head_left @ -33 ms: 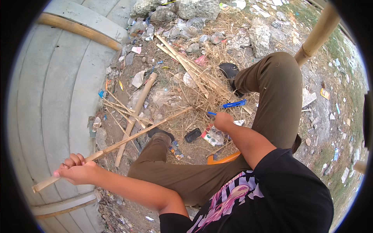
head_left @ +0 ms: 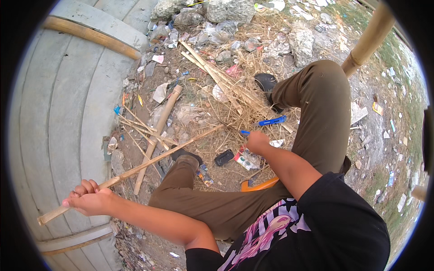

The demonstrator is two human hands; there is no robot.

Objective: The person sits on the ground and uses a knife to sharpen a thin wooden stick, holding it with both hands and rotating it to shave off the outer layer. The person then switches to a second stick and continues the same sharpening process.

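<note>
The left hand [head_left: 89, 197] curls closed round a long, pale bamboo strip [head_left: 135, 168]; the right hand [head_left: 258, 143] grips a slim blue-handled tool [head_left: 244, 133]. Steadying the strip should aid control.

A long, narrow strip of pale tan bamboo [head_left: 153, 159] was held slantwise above the ground by the left hand [head_left: 92, 198]. It was gripped near its lower-left end, with a short, blunt length left projecting beyond the fist. A joint was shown just past the fingers, and from there the strip was stretched almost straight toward the upper right. A blue-handled tool [head_left: 245, 133] was grasped in the right hand [head_left: 258, 143], its handle mostly hidden by the fist and its front directed toward the strip's far end; whether the two touched could not be told.
</note>
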